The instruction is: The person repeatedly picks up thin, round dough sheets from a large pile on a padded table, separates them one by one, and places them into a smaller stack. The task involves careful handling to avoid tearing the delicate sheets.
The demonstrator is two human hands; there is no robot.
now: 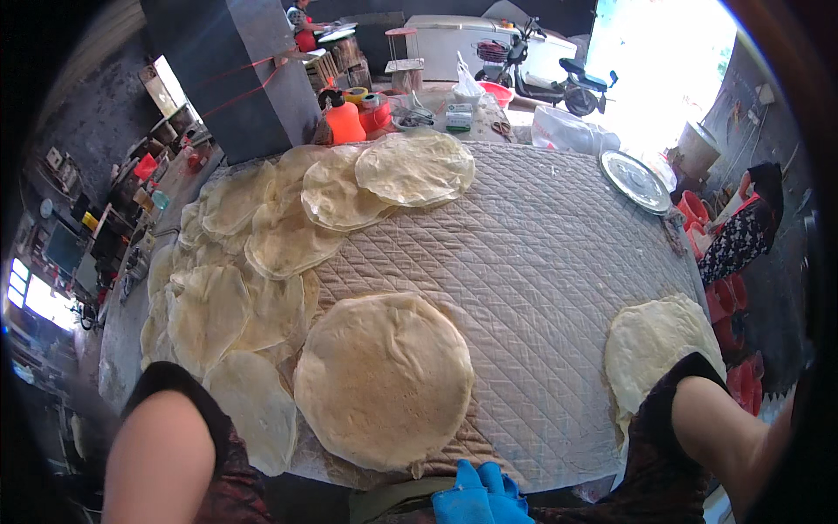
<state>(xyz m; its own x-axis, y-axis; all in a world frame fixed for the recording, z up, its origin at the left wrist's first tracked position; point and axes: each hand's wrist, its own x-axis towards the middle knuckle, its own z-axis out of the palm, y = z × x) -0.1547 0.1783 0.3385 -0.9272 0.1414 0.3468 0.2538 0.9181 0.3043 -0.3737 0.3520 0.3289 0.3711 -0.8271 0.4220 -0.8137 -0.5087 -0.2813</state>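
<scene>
Both my hands are out of view; only my bent bare forearms and dark sleeves show at the lower left and right. Before me, a large round stack of thin flatbread sheets [385,380] lies on a quilted table cover [537,262]. Overlapping thin, pale sheets [209,314] spread over the left side, and more rounds [416,167] lie at the back. My right forearm partly covers a paler, folded-looking pile of sheets [658,344] at the right edge. At the near edge, against my body, is what looks like a blue glove [481,494].
A round metal lid or tray [635,182] lies at the back right corner. Behind the table are an orange bottle [345,123], scissors [502,129] and a pillar [242,72]. One person [746,216] is at the right, another [303,26] far back. An electric scooter [550,78] stands near the doorway.
</scene>
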